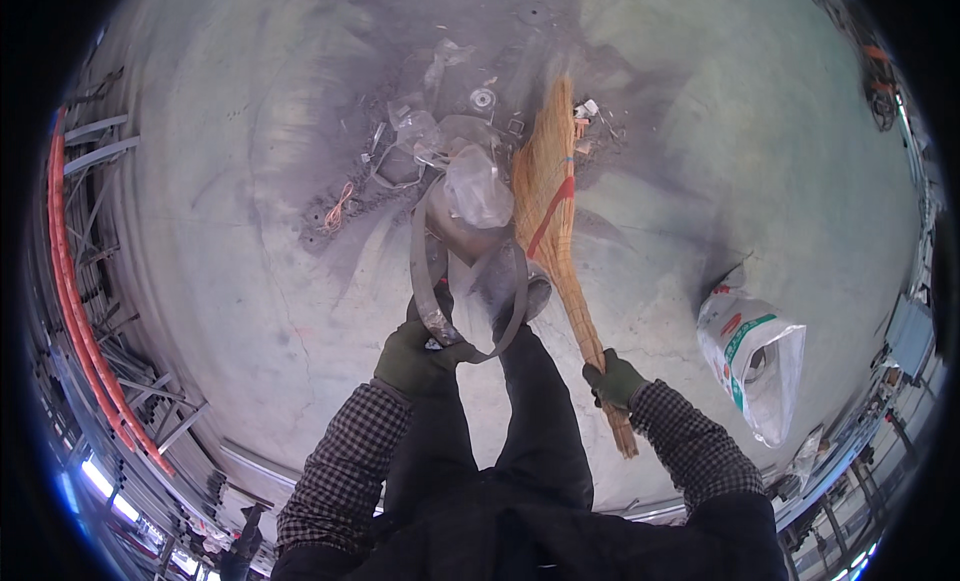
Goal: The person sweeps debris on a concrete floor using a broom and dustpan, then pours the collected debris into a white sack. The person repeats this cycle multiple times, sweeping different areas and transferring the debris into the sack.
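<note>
My left hand point(415, 359), in a dark green glove, is closed round the wide grey band of a scoop-like container point(468, 241) in front of my feet. Crumpled clear plastic point(478, 186) lies at its mouth and covers part of it. In my right hand point(617, 379), also gloved, is the handle of a straw broom point(553, 196) with a red band. Its bristles point away from me and rest by the right side of the plastic. Dark dust and scraps lie around both, among them a white round piece point(482, 100) and a tangle of orange string point(338, 209).
To the right, an open white sack point(745, 356) with a green stripe lies on the concrete floor point(660, 271). Metal racking with long orange-red bars point(75, 301) runs along the left edge. More racks and a dark coil of cable point(882, 106) line the right.
</note>
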`<action>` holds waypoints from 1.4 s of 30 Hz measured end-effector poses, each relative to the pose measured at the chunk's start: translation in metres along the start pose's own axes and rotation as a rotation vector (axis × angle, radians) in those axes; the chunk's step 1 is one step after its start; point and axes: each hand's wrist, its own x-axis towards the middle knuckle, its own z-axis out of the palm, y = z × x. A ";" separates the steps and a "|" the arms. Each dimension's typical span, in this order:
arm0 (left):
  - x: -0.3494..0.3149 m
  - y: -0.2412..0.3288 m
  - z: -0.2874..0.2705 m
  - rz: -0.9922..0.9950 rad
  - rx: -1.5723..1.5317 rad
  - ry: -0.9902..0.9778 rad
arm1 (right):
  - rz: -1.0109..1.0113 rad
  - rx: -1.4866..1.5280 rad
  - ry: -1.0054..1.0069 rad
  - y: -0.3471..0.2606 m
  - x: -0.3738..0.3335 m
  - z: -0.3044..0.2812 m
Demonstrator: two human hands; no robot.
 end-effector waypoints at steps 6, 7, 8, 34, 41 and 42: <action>0.023 0.016 0.011 0.112 -0.024 -0.015 | -0.008 0.067 -0.017 0.002 -0.042 -0.004; 0.030 0.025 0.014 0.143 0.012 -0.007 | -0.019 0.082 0.014 0.004 -0.048 -0.009; 0.036 0.033 0.015 0.171 0.056 -0.009 | -0.018 0.108 0.033 0.008 -0.055 -0.010; 0.056 0.046 0.025 0.185 0.180 0.019 | -0.033 0.105 0.238 0.082 0.147 -0.049; 0.049 0.021 0.023 0.278 0.099 0.015 | -0.024 -0.035 0.001 0.069 0.059 -0.040; 0.046 0.014 0.021 0.261 0.084 0.022 | -0.043 -0.055 -0.007 0.066 0.051 -0.038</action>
